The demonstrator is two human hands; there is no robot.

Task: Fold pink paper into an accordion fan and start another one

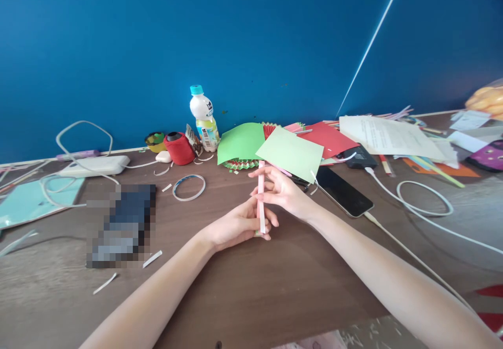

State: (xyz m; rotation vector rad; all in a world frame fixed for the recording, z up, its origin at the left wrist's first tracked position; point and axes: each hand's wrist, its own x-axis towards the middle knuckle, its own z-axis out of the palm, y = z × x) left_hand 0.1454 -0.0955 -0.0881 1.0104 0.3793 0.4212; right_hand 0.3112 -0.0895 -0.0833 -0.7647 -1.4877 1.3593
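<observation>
A narrow pink folded paper strip (261,194) stands almost upright above the middle of the brown table (243,296). My left hand (236,227) pinches its lower end, fingers closed around it. My right hand (281,189) grips the strip higher up, fingers curled against it. Just behind the hands lie a light green sheet (291,152) and a darker green sheet (240,142), over a pleated red and green paper fan (239,164).
A drink bottle (204,118), a red cup (179,148) and a tape ring (189,187) sit at the back left. A phone (342,191) with a white cable (416,210) lies right of my hands. Red paper (328,138) and white papers (387,137) crowd the right.
</observation>
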